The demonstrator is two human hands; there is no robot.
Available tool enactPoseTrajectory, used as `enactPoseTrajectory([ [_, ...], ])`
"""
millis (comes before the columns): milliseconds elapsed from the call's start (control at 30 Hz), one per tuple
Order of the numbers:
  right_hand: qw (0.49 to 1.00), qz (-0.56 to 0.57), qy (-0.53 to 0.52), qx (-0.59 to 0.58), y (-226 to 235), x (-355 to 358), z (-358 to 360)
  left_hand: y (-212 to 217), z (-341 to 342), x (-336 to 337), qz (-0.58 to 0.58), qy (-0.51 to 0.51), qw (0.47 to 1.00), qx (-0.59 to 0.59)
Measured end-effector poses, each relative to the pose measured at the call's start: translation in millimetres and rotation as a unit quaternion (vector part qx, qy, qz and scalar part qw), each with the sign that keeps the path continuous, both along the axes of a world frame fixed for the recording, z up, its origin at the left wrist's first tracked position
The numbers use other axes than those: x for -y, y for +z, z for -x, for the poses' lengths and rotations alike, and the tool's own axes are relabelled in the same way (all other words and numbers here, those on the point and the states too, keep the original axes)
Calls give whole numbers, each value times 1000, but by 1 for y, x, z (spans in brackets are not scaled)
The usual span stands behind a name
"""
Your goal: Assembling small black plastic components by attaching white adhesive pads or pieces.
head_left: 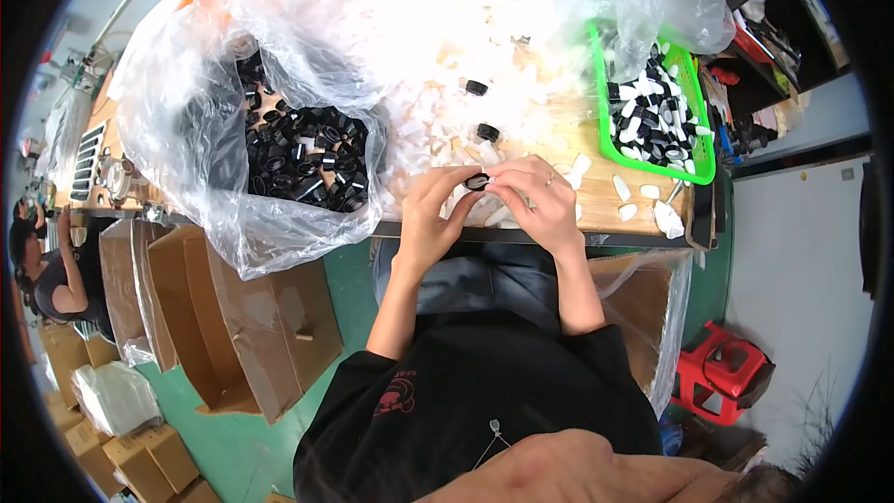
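Observation:
Between my two hands, over the table's near edge, is a small black ring-shaped part [477,183]. My left hand [435,210] pinches its left side between thumb and fingers. At its right side, the fingertips of my right hand [540,203] are pressed together; whether they grip the ring or some small pale piece at it, I cannot make out. Two more black ring parts, a nearer one [487,132] and a farther one [476,88], lie just beyond my hands among many white pieces [428,135].
A clear plastic bag [321,233] full of black parts [312,154] stands on the left. At right is a green basket [603,121] of black and white pieces. Cardboard boxes [251,317] stand below the table; a red stool [722,368] is at right. Another person [60,275] works far left.

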State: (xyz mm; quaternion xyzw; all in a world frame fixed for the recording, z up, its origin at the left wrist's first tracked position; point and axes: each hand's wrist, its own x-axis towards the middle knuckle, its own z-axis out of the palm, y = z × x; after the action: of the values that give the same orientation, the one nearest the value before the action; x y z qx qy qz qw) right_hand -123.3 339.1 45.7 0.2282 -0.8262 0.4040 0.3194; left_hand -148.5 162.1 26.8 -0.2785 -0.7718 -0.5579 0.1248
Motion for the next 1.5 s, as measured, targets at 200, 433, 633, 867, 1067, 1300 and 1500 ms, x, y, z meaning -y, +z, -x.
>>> enactPoseTrajectory([
  [200,1000,-1,-5,-13,3,0,-3,0,-1,1,-3,6,1000,-17],
  [433,997,-77,-21,-20,3,5,-5,1,-3,-1,1,3,1000,-25],
  [633,998,1,-19,63,2,4,-10,5,0,1,64,36,991,-110],
  [867,922,-167,-314,152,-43,-70,11,-5,-1,2,-38,41,995,80],
  [1067,975,-21,-188,117,-26,-41,6,-12,1,-5,-120,2,975,185],
  [1300,997,-74,-23,19,-7,9,-3,-12,0,-5,-147,-21,974,172],
  [1500,962,129,-6,242,-8,11,-6,-12,-3,-5,-116,-10,988,102],
])
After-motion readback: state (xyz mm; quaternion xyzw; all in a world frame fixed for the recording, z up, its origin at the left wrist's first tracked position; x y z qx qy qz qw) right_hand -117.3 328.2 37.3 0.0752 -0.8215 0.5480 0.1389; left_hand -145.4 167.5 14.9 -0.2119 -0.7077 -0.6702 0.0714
